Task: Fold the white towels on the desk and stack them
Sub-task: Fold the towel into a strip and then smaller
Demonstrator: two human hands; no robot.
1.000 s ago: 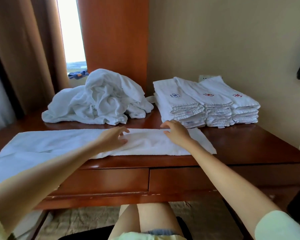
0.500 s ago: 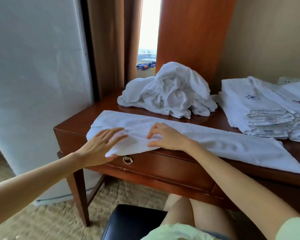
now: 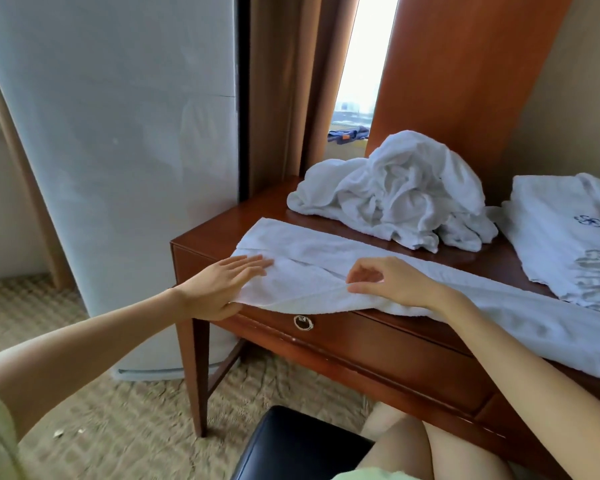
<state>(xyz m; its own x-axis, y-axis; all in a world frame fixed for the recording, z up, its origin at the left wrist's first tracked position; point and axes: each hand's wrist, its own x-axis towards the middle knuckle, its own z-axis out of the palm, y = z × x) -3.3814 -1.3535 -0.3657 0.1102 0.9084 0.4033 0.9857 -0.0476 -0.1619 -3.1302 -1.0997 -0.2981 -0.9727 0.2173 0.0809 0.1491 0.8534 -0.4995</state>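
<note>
White terry, folded lengthwise into one long strip: that is the long towel (image 3: 309, 271) under my hands, and its near edge sags over the front of the desk (image 3: 257, 209), directly above the ring pull (image 3: 303, 322). That overhang is what worries me. If I lift the end to bring it across without holding down the rest, I judge the weight of the hanging cloth could drag the strip off the front, past the ring pull and onto the carpet.

My left hand (image 3: 219, 289) lies flat up and to the left of the ring pull, fingers straight on the cloth, the thumb tucked at the drooping edge. It presses and grips nothing. My right hand (image 3: 392, 282), up and to the right of the ring pull, has its fingers curled and seems to pinch the upper flap's edge between thumb and forefinger. A pinch that small holds only the top layer, so the layers beneath may slip and the next fold come out crooked.

The crumpled heap (image 3: 395, 195) sits well behind the ring pull and to its right, apart from the strip — a careless sweep could snag it. The folded stack (image 3: 568, 237) lies farther right again, touching the strip's far side or very nearly.

The towel itself looks soft, thick and limp, with a diagonal seam where one flap overlaps the other, and a few shallow wrinkles.
</note>
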